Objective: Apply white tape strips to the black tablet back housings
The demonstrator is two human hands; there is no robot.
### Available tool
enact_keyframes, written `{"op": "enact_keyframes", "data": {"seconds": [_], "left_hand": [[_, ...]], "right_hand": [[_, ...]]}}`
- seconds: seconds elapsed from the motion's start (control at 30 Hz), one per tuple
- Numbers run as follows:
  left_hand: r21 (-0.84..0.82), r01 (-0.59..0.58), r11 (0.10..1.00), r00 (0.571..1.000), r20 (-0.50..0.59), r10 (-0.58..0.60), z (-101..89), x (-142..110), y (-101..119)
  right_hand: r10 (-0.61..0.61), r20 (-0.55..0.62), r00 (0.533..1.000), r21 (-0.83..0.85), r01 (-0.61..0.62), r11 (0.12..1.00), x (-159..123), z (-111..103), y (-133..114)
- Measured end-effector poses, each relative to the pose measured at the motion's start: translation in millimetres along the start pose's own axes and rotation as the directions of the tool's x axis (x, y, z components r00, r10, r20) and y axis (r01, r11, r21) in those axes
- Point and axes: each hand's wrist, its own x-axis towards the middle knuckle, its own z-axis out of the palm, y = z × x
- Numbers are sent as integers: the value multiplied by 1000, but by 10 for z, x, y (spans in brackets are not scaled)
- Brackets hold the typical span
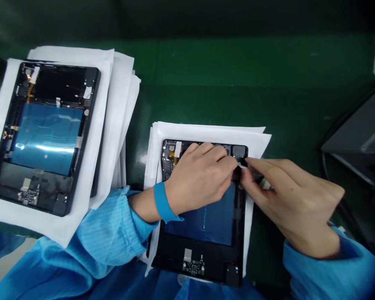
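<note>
An opened tablet (197, 258) lies in front of me on white sheets, with its blue battery (217, 221) and small circuit boards exposed. My left hand (201, 177) reaches across its upper part. Its fingers are curled together near the upper right corner, and whatever they grip is hidden. From the right, my right hand (295, 200) pinches a small black and white piece (243, 163) between thumb and forefinger, just below the corner speaker (239, 151). The two hands' fingertips nearly meet there. A blue band (164, 202) circles my left wrist.
To the left, another opened tablet (34, 173) rests on a stack with white sheets (120, 96) between layers. The green work surface (206, 96) extends behind. A grey angular object (359, 125) and a dark cable (325, 166) are on the right.
</note>
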Motion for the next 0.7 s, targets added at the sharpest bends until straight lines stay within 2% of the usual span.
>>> {"op": "enact_keyframes", "data": {"seconds": [0.2, 0.43, 0.6, 0.7], "left_hand": [[15, -9, 1000, 1000, 13, 9, -14, 11, 1], [28, -6, 1000, 1000, 15, 5, -1, -10, 15], [7, -23, 1000, 999, 27, 23, -18, -31, 21], [-9, -22, 1000, 998, 52, 22, -44, -44, 21]], "right_hand": [[1, 34, 999, 26, -2, 1000, 29, -27, -7], [35, 87, 996, 137, -46, 989, 9, -16, -15], [-34, 57, 998, 202, 22, 979, -9, -16, -9], [-43, 78, 996, 221, 25, 975, -64, -25, 2]]}}
